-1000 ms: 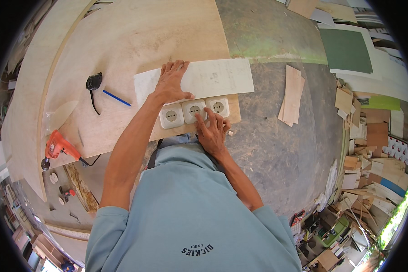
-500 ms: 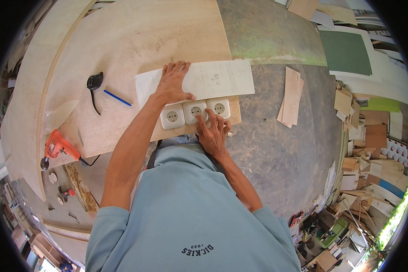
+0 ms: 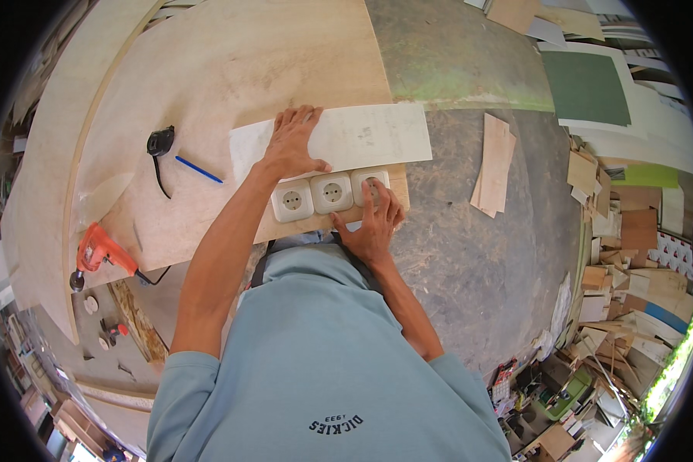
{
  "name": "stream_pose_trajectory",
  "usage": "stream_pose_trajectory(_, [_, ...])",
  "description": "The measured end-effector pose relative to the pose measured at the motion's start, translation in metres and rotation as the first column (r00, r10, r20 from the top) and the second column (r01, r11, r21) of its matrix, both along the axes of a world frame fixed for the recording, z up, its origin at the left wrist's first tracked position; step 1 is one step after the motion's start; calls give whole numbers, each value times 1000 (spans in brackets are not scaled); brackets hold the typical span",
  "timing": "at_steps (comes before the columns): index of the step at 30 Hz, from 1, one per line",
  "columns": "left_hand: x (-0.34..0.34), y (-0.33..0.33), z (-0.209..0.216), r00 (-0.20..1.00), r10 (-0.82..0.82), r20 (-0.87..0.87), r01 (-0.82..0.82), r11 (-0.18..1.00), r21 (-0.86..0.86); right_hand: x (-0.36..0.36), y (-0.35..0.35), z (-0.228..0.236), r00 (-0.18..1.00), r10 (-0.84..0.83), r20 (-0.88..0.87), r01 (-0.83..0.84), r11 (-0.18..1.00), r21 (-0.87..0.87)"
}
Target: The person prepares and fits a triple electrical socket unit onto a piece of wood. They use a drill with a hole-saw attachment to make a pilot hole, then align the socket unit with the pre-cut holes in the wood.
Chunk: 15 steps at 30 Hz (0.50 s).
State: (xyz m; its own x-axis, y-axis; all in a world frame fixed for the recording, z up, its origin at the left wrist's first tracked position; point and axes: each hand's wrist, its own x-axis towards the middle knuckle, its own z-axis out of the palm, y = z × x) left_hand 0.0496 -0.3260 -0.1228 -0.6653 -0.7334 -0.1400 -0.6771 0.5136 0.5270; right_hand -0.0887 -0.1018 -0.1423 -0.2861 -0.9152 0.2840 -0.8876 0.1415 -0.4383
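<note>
Three white wall sockets stand side by side along the near edge of a plywood sheet: the left socket (image 3: 292, 200), the middle socket (image 3: 332, 192) and the right socket (image 3: 362, 178). Just beyond them lies a long white panel (image 3: 373, 135), a narrow gap between. My left hand (image 3: 291, 148) is open, spread flat on the panel's left part, its thumb at the near edge. My right hand (image 3: 371, 223) has its fingers bent over the right socket, covering much of it, while its thumb is at the middle socket's near edge.
The plywood sheet (image 3: 200, 69) bears a black tape measure (image 3: 160, 141), a blue pen (image 3: 199, 169) and a red-orange power drill (image 3: 104, 252) at its near left. Right of it, wooden strips (image 3: 493, 164) rest on the dark surface. Wood offcuts (image 3: 631, 239) pile up farther right.
My right hand has slid right, its fingers going from the middle socket to the right one. The sockets sit very slightly nearer to me. My left hand stays on the panel.
</note>
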Motion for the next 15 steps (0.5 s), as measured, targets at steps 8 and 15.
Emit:
stream_pose_trajectory(8, [0,1,-4,1000,4,-12,-5,1000,-18,-1,0,-18,996,87,-30,-87,996,-3])
stream_pose_trajectory(15, [-1,2,-1,1000,11,7,-11,1000,-13,1,-2,-15,995,89,-52,-90,996,-9])
